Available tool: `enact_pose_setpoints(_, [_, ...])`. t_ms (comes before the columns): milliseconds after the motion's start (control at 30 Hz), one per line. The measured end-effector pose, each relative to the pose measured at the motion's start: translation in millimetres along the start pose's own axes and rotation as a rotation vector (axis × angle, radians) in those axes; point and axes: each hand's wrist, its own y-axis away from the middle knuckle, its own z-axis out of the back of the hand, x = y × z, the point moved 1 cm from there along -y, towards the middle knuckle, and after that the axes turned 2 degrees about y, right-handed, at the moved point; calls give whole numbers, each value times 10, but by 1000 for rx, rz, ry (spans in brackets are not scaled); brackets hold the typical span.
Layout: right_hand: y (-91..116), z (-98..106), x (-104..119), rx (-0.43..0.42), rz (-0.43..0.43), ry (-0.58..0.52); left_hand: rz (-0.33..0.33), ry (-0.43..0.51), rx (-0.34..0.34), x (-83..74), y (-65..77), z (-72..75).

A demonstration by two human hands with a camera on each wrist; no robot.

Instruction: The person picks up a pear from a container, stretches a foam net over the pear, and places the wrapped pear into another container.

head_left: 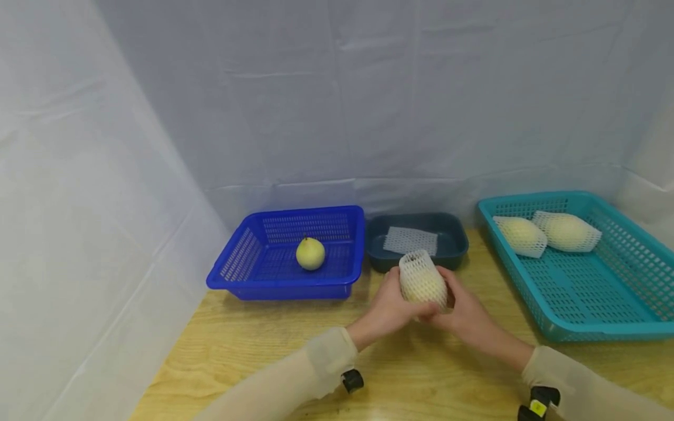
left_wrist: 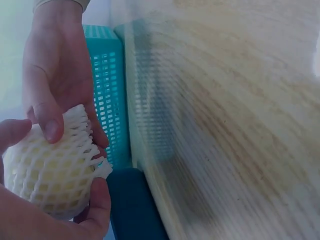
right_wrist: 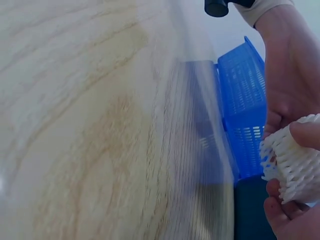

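Note:
Both hands hold a pear in a white foam net sleeve (head_left: 423, 284) above the table, in front of the dark bin. My left hand (head_left: 391, 307) grips its left side, and my right hand (head_left: 466, 313) holds it from the right and below. In the left wrist view the yellow pear shows through the mesh of the net (left_wrist: 50, 172). The net's open end (right_wrist: 272, 160) shows in the right wrist view, with fingertips at its edge. A bare pear (head_left: 310, 254) sits in the blue basket (head_left: 297, 285) to the left.
Behind the hands stands a dark teal bin (head_left: 454, 248) with flat foam netting (head_left: 411, 240) in it. At the right, a turquoise basket (head_left: 605, 330) contains two netted pears (head_left: 566, 232). Pale sheeting (head_left: 337, 105) encloses the wooden table (head_left: 253, 345) at back and sides.

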Motion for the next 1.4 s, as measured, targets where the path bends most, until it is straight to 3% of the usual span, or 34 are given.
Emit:
enact_pose_setpoints(300, [39,64,35,71,57,24,59,20,-11,30,17,65])
enact_pose_setpoints(567, [15,156,86,148,92,-141,52,149,64,42,46,155])
enact_pose_setpoints(800, [31,197,149,247,-19,-192,15,225,130,18,109,209])
enact_pose_setpoints(933, [45,185,174,279,-24,-225,-6,273,169,23,119,222])
enact_pose_setpoints(1100, [59,172,208,249,-36,-234,-52,283,188,43,122,243])
enact_pose_setpoints(1233, [66,163,210,202,-55,-225,-98,206,167,51,118,263])
enact_pose_setpoints(1400, [51,138,190,161,-60,-260,-99,152,138,29,129,257])
